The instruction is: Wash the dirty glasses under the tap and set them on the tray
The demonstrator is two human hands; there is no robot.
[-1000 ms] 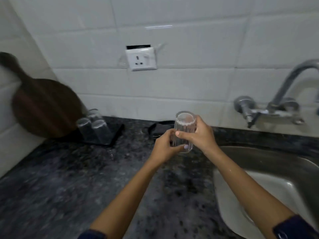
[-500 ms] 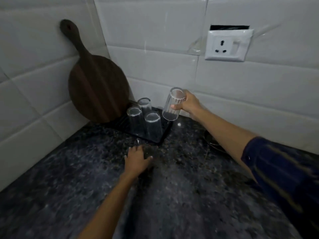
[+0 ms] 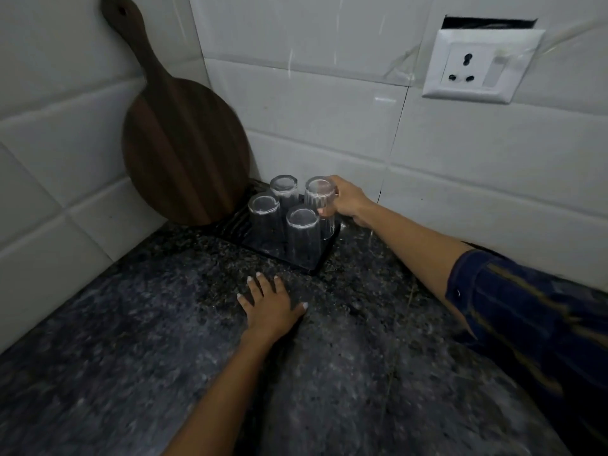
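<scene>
The tray [image 3: 245, 227] sits on the table [image 3: 131, 340] in the corner where the two walls meet. Four glasses stand upside down on the tray, two behind and two in front. The right hand [image 3: 348, 200] grips the back-right glass [image 3: 320, 199] from the tray's right side. Left of that glass stands another glass [image 3: 284, 189]; in front of them are the front-left glass [image 3: 264, 218] and the front-right glass [image 3: 302, 232]. Behind and left of the tray a cutting board [image 3: 184, 146] leans on the wall. In front of the tray the left hand [image 3: 268, 307] lies flat on the table. A wall socket [image 3: 477, 69] is mounted above and right of the tray.
</scene>
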